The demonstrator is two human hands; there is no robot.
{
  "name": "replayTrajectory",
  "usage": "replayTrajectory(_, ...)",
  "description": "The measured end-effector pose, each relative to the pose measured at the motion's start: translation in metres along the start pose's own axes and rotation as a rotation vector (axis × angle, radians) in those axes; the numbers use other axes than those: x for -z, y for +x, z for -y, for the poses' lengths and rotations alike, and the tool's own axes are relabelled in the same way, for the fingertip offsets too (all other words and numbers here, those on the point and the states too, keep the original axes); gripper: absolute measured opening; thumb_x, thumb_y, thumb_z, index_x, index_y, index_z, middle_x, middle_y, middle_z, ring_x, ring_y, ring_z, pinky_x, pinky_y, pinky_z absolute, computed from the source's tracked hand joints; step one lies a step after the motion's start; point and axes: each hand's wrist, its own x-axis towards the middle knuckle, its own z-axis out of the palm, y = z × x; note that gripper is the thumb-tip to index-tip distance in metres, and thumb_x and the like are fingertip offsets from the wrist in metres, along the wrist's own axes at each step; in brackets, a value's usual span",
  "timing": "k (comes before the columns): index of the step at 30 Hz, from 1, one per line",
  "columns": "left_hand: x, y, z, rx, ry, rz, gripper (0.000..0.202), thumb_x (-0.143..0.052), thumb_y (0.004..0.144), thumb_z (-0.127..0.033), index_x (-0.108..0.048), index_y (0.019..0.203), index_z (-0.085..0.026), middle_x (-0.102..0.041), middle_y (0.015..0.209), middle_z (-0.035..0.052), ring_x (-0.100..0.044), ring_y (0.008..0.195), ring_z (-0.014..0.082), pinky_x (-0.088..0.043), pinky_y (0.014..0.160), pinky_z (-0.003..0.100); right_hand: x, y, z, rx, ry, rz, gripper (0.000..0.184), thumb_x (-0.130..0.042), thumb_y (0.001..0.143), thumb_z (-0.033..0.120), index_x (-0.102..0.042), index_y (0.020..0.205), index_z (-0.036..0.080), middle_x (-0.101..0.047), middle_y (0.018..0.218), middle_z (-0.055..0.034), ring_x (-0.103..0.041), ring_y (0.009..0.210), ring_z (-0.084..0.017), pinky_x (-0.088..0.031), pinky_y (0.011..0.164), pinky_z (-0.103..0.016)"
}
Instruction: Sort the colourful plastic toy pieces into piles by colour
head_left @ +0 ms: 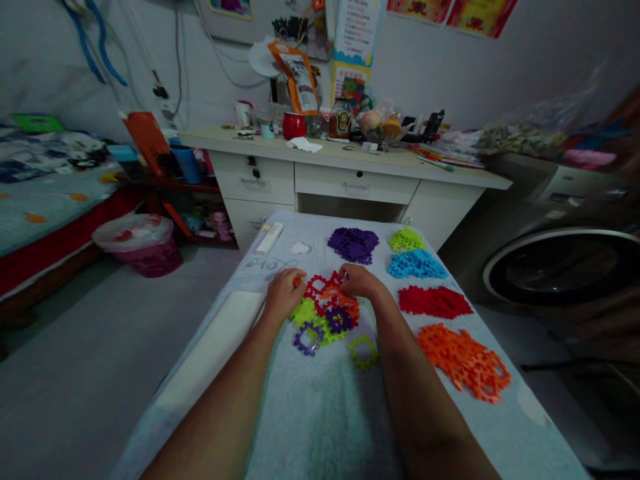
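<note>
Flanking the mixed toothed pieces [330, 293] at centre, my left hand [286, 292] and right hand [363, 280] are curling, their grips unclear to me; the table [320, 413] is stretching nearward, an orange heap [463, 360] lining its right edge.

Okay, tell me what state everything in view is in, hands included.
Left hand: fingers curled, grip unclear
Right hand: fingers bent, grip unclear
Mixed pieces between the hands: overlapping
Purple pile: heaped
Yellow-green pile: heaped
Blue pile: heaped
Red pile: heaped
Orange pile: heaped, loose
Middle drawer: shut
Washing machine door: looks shut
Pink bin: lined, uncovered
Orange pouch: tilted
</note>
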Motion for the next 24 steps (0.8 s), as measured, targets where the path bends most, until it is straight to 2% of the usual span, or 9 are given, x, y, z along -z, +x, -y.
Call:
replayTrajectory(7,0.004,-0.001,-0.008,0.003,0.132,0.068,0.029,-0.057,0.081,-0.029,-0.069,0.107,-0.023,-0.072,0.109,0.0045,-0.06,0.106,0.0245,-0.043,0.098,0.04,0.02,-0.015,0.006,0.094,0.055,-0.082,0.015,-0.061,0.078,0.017,-0.071,0.089,0.016,-0.07,0.081,-0.0033,-0.057,0.07,-0.013,-0.037,0.061,-0.022)
replayTrajectory(11,0.005,0.0,-0.009,0.005,0.129,0.072,0.029,-0.058,0.08,-0.03,-0.069,0.106,-0.023,-0.072,0.108,0.004,-0.061,0.106,0.0245,-0.043,0.097,0.039,0.039,-0.04,-0.008,0.101,0.055,-0.108,0.021,-0.05,0.077,0.007,-0.069,0.077,0.016,-0.068,0.074,-0.002,-0.055,0.068,-0.013,-0.036,0.06,-0.022)
replayTrajectory(15,0.006,-0.001,-0.009,-0.003,0.145,0.089,0.029,-0.057,0.08,-0.031,-0.069,0.105,-0.023,-0.072,0.11,0.0044,-0.06,0.106,0.0254,-0.043,0.097,0.04,0.068,-0.073,-0.047,0.022,0.101,-0.136,0.025,-0.045,0.078,0.007,-0.068,0.079,0.017,-0.064,0.069,0.0,-0.054,0.06,-0.011,-0.037,0.058,-0.021)
replayTrajectory(19,0.006,-0.001,-0.01,0.007,0.147,0.092,0.028,-0.055,0.081,-0.031,-0.07,0.103,-0.023,-0.072,0.111,0.0045,-0.059,0.108,0.0264,-0.042,0.097,0.042,0.096,-0.104,-0.099,-0.08,0.105,-0.242,0.025,-0.048,0.079,0.012,-0.07,0.088,0.017,-0.059,0.06,0.0025,-0.048,0.053,-0.011,-0.036,0.056,-0.022)
replayTrajectory(21,0.006,-0.001,-0.01,0.011,0.148,0.097,0.028,-0.055,0.08,-0.031,-0.07,0.103,-0.024,-0.072,0.111,0.0045,-0.06,0.107,0.0263,-0.042,0.097,0.041,0.102,-0.115,-0.123,-0.159,0.12,-0.243,0.024,-0.049,0.079,0.013,-0.07,0.089,0.016,-0.055,0.054,0.0036,-0.046,0.05,-0.011,-0.036,0.055,-0.022)
replayTrajectory(24,0.005,0.0,-0.009,-0.002,0.149,0.087,0.028,-0.055,0.08,-0.031,-0.07,0.103,-0.024,-0.072,0.112,0.0042,-0.06,0.107,0.0254,-0.042,0.098,0.04,0.1,-0.124,-0.149,-0.257,0.16,-0.25,0.024,-0.048,0.079,0.013,-0.07,0.087,0.015,-0.053,0.051,0.0038,-0.047,0.048,-0.011,-0.037,0.053,-0.022)
